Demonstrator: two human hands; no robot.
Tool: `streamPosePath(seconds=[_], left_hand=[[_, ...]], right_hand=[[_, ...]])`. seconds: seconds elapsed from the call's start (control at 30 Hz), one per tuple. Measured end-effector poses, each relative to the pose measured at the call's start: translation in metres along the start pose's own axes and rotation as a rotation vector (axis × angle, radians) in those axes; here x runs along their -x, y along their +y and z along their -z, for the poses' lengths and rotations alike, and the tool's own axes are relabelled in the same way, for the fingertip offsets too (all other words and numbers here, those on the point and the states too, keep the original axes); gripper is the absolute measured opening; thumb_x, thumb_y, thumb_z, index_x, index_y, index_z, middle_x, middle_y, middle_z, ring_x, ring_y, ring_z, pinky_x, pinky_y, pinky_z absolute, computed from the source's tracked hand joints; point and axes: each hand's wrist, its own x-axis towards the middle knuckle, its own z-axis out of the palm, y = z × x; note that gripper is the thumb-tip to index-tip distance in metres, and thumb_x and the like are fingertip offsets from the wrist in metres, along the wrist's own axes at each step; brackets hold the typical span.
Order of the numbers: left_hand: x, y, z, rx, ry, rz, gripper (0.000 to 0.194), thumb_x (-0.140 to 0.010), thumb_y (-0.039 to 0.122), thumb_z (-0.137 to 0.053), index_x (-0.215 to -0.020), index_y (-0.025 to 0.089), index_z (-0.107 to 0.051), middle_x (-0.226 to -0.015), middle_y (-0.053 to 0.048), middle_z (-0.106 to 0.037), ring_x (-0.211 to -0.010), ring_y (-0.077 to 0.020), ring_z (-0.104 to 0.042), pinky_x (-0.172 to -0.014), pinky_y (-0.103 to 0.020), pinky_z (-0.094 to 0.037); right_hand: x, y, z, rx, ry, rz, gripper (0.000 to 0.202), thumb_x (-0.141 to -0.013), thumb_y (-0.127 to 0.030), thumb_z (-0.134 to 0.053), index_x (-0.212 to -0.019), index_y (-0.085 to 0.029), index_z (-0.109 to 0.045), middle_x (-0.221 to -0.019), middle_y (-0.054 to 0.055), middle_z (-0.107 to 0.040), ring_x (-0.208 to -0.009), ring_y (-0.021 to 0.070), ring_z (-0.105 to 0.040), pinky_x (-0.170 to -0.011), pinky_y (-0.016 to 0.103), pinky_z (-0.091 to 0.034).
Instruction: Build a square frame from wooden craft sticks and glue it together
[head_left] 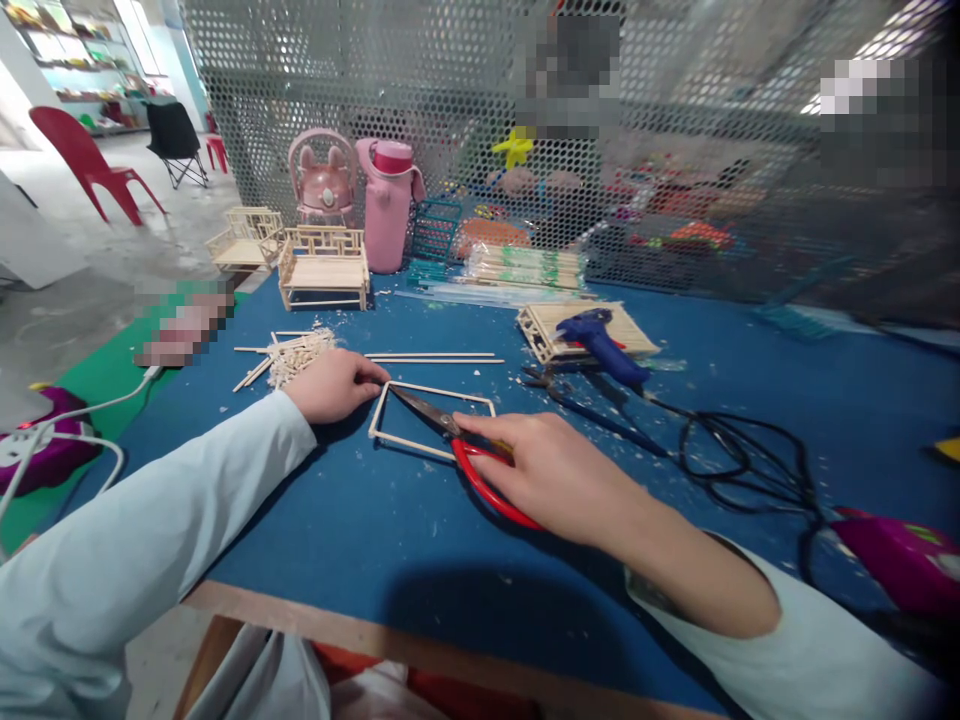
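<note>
Your right hand (566,475) grips red-handled metal scissors (427,409) | left hand (330,386) at pale wooden rectangle (416,443), pinch unclear | beyond: clear stick-filled packet (525,266)

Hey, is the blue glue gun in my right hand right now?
No, your right hand holds red-handled scissors, and the blue glue gun rests on a stick piece.

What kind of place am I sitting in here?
Probably a small craft workshop: there's a blue glue gun, miniature stick-built furniture and a pile of short wooden sticks.
</note>
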Motion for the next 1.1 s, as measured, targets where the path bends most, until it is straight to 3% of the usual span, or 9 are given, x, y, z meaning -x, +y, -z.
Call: streamPosePath(seconds=[0.2, 0.5, 1.1], left_hand=[[-0.001, 0.000, -0.001, -0.011, 0.019, 0.011, 0.030, -0.076, 0.026, -0.051, -0.098, 0.019, -0.069, -0.088, -0.003, -0.071, -0.079, -0.0180, -0.063, -0.076, -0.027, -0.046], [-0.001, -0.001, -0.002, -0.028, 0.044, -0.001, 0.029, -0.076, 0.025, -0.050, -0.096, 0.019, -0.070, -0.088, -0.004, -0.071, -0.079, -0.0186, -0.063, -0.075, -0.027, -0.046], [0.000, -0.001, -0.002, -0.002, 0.042, 0.003, 0.028, -0.076, 0.027, -0.049, -0.093, 0.019, -0.070, -0.081, -0.003, -0.071, -0.073, -0.0171, -0.061, -0.071, -0.027, -0.045]], right_hand=[[-0.002, -0.004, 0.006, 0.047, -0.101, -0.043, 0.037, -0.082, -0.026, -0.046, -0.116, -0.031, -0.060, -0.091, 0.001, -0.072, -0.071, 0.0166, -0.066, -0.058, 0.021, -0.043], [-0.003, -0.017, 0.003, 0.294, -0.055, -0.061, 0.037, -0.084, -0.028, -0.042, -0.117, -0.029, -0.058, -0.100, 0.006, -0.069, -0.087, 0.0226, -0.064, -0.068, 0.030, -0.047], [0.000, -0.015, 0.008, 0.149, -0.073, -0.084, 0.035, -0.082, -0.026, -0.045, -0.113, -0.028, -0.062, -0.093, 0.004, -0.071, -0.080, 0.0183, -0.066, -0.067, 0.024, -0.046]])
